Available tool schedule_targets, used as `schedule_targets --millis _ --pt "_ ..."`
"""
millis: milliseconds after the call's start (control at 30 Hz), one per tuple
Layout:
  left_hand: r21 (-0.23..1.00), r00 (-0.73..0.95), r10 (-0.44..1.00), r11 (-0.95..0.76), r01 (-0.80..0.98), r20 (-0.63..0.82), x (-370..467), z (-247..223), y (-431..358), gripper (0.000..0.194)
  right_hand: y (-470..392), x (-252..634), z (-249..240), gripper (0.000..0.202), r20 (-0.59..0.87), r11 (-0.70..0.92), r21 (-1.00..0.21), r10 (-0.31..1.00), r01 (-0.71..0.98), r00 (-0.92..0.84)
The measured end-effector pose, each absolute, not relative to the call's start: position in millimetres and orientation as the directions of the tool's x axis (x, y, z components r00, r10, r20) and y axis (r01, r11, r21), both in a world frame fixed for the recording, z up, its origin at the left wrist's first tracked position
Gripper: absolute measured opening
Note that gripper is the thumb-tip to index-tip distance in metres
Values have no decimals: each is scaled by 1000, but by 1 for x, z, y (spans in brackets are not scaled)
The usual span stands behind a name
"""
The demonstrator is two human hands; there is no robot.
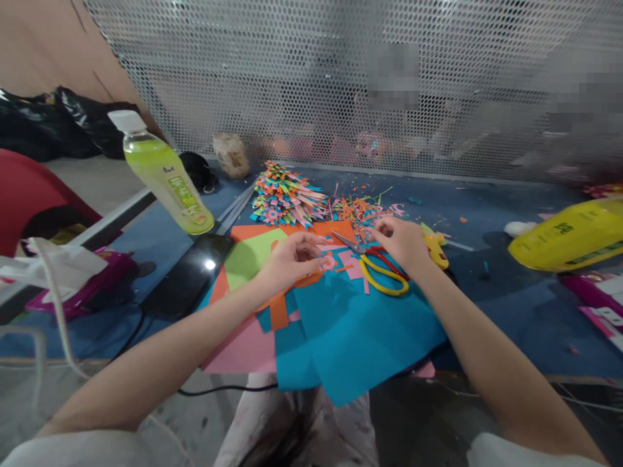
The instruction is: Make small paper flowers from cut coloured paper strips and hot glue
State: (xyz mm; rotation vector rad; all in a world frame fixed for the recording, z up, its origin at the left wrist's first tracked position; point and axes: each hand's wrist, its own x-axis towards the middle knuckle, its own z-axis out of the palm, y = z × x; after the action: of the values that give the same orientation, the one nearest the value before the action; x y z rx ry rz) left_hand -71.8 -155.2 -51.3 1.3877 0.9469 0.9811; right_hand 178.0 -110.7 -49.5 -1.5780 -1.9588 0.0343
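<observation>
Over matte coloured paper [360, 331], both hands [298, 261] curl loosely, part-open; whether they grip anything, I can't tell.

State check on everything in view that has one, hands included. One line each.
Left hand: half curled, grip unclear
Right hand: fingers bent, grip unclear
Scissors: lying on paper, blades look closed
Phone: lying flat, dark, bright spot on it
Green bottle: capped, mostly full
Yellow bottle: cut off by frame, cap not visible
Blue sheets: overlapping, flat
Scraps: loose, heaped beside paper tree
</observation>
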Motion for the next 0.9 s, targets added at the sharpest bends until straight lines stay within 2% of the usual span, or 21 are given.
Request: schedule_targets --millis 100,200,300,367,467,567,700,800,900 --pt "997 406 913 6 83 -39 -72 -55 -159 39 -114 177 -49 14 459 331 -393 879 858 -129" --pt "994 489 870 6 113 -61 -72 -58 -164 43 -117 176 -47 33 468 430 -407 856 806 -221" --pt "984 558 828 -44 173 -61 -71 -59 -169 42 -121 174 -43 19 414 361 -349 887 865 -204" --pt "964 586 809 -118 237 -45 -72 -59 -170 39 -122 172 -43 18 404 394 -320 879 862 -252" --pt "928 605 796 -211 306 -19 -72 -61 -169 35 -124 167 -48 38 387 543 -219 811 811 -439" --pt "930 610 792 -205 306 -26 -71 -63 -169 34 -126 159 -55 39 269 574 -104 802 812 -533" --pt "899 543 838 -273 343 48 -75 -57 -167 28 -127 153 -58 37 213 570 -108 813 814 -541" --pt "782 407 896 -381 494 179 -87 -45 -160 27 -129 155 -55 27 268 573 -108 804 812 -531" --pt "685 284 919 -392 614 272 -103 -36 -147 27 -130 158 -51 14 311 568 -120 800 814 -512"
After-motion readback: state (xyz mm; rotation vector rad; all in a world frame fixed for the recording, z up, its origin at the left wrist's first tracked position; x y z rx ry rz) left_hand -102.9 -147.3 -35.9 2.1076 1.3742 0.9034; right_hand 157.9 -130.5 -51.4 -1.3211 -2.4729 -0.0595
